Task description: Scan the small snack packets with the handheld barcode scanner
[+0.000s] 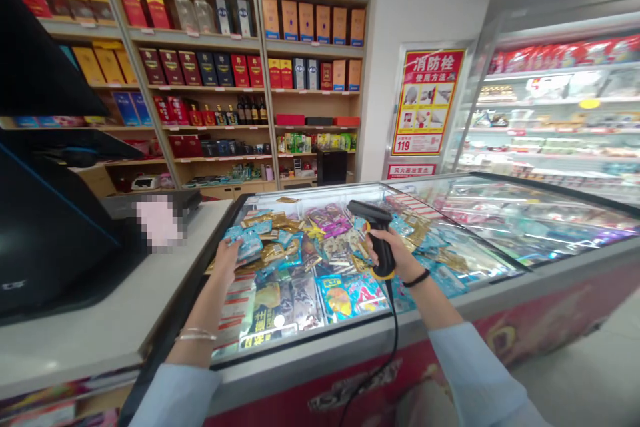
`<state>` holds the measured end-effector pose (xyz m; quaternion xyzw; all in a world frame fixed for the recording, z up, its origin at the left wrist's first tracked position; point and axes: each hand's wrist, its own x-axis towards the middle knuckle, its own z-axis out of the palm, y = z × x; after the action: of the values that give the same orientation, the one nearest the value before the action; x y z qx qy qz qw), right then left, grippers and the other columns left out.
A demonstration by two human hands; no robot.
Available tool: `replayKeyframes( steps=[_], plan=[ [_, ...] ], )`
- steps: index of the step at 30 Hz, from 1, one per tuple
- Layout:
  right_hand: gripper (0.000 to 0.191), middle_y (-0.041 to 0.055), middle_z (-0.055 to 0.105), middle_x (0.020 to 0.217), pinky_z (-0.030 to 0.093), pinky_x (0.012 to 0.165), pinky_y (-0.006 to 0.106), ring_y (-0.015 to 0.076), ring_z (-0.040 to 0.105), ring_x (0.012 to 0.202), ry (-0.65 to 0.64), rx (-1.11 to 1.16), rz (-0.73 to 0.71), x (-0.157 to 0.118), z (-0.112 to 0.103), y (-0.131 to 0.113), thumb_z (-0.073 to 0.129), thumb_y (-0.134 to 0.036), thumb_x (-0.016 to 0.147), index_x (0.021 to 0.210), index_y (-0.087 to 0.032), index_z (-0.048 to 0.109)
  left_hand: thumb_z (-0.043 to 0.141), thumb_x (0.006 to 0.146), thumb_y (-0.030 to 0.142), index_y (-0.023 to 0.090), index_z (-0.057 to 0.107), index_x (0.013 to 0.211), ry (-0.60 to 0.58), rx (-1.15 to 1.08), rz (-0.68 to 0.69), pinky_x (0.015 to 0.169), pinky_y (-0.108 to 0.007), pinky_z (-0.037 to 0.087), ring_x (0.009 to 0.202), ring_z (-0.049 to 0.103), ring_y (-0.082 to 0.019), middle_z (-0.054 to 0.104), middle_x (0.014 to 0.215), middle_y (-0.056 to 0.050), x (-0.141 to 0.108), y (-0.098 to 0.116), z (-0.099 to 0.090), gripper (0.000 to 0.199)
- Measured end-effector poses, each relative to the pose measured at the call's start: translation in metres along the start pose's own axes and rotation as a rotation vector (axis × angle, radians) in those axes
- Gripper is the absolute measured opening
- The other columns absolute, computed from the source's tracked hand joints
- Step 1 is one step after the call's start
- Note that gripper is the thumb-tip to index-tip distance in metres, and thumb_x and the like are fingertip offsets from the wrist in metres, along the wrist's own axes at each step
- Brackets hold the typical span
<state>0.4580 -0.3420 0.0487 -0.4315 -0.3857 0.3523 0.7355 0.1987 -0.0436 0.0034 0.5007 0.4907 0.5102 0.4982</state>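
Note:
My right hand is wrapped round the grip of a black and yellow handheld barcode scanner, its head pointing up and left over the packets. From the scanner's base a black cable hangs down over the freezer's front. At the left of the pile, the fingers of my left hand close on the edge of a blue snack packet; the fingertips are partly hidden. Gold packets and purple packets lie between the hands, heaped on the glass top of a chest freezer.
A counter with a dark checkout terminal stands to the left. Shelves of boxed goods line the back wall. A red and yellow fire hydrant poster hangs beside a lit refrigerated display at right.

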Motion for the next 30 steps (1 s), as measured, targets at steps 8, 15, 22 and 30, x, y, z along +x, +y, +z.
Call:
replayKeyframes(
  steps=[8, 15, 22, 30],
  plan=[
    [0.031, -0.0065, 0.055, 0.056, 0.039, 0.032, 0.020, 0.0084, 0.047, 0.036, 0.226, -0.029, -0.121, -0.039, -0.083, -0.048, 0.074, -0.037, 0.067, 0.087, -0.018, 0.060, 0.072, 0.071, 0.021, 0.021, 0.058, 0.108, -0.296, 0.097, -0.078, 0.051, -0.021, 0.045, 0.068, 0.062, -0.014, 0.066, 0.087, -0.004, -0.036, 0.040, 0.037, 0.040],
    [0.031, -0.0063, 0.056, 0.057, 0.041, 0.033, 0.022, 0.0096, 0.049, 0.037, 0.414, -0.039, -0.177, -0.054, -0.123, -0.056, 0.075, -0.035, 0.066, 0.088, -0.018, 0.060, 0.077, 0.071, 0.027, 0.022, 0.053, 0.129, -0.848, 0.218, 0.077, 0.055, -0.023, 0.048, 0.078, 0.068, -0.019, 0.070, 0.099, -0.007, -0.146, 0.042, 0.149, 0.063],
    [0.030, -0.0046, 0.056, 0.053, 0.039, 0.032, 0.022, 0.0102, 0.049, 0.037, 0.538, -0.067, -0.160, -0.067, -0.152, -0.040, 0.079, -0.035, 0.062, 0.077, -0.017, 0.060, 0.070, 0.073, 0.012, 0.018, 0.053, 0.132, -0.829, 0.384, 0.532, 0.093, -0.041, 0.050, 0.104, 0.065, -0.025, 0.066, 0.113, -0.011, -0.200, -0.005, 0.217, 0.062],
    [0.033, -0.0048, 0.054, 0.055, 0.039, 0.031, 0.022, 0.0098, 0.047, 0.037, 0.539, 0.021, -0.125, -0.067, -0.164, -0.015, 0.078, -0.036, 0.059, 0.082, -0.017, 0.064, 0.066, 0.082, 0.019, 0.022, 0.070, 0.104, -0.776, 0.589, 0.852, 0.104, -0.045, 0.041, 0.118, 0.056, -0.027, 0.063, 0.119, -0.009, -0.200, -0.034, 0.218, 0.024]
  ],
)
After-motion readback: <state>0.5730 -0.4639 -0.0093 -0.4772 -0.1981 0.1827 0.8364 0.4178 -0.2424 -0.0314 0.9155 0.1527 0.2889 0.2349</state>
